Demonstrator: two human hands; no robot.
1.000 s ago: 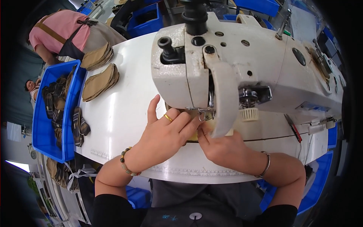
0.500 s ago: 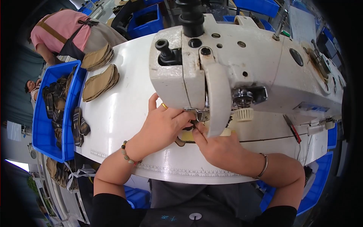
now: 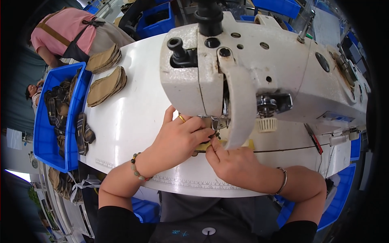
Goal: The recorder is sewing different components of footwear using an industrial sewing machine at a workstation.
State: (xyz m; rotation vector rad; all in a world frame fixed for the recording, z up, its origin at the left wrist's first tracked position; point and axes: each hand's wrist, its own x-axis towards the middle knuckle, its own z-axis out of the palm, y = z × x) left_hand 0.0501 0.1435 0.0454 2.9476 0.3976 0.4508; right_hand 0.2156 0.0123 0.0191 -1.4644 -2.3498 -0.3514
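Observation:
Beneath the head of a white sewing machine, both my hands meet at the metal presser foot. My left hand, with a ring on one finger, has thumb and index closed on a small dark fabric piece. From the other side, my right hand pinches the same piece, its fingertips nearly touching the left ones. Most of the fabric is hidden by my fingers. A tan edge shows below them, and a yellow patch on the machine bed shows beside it.
Two stacks of tan fabric pieces lie on the white table at the left. Beside them stands a blue bin of dark plaid pieces. Red-handled snips rest at the right. A co-worker in pink bends at the far left.
My fingertips have shifted slightly right and down at the presser foot, with the fabric still between them. The view has shifted slightly.

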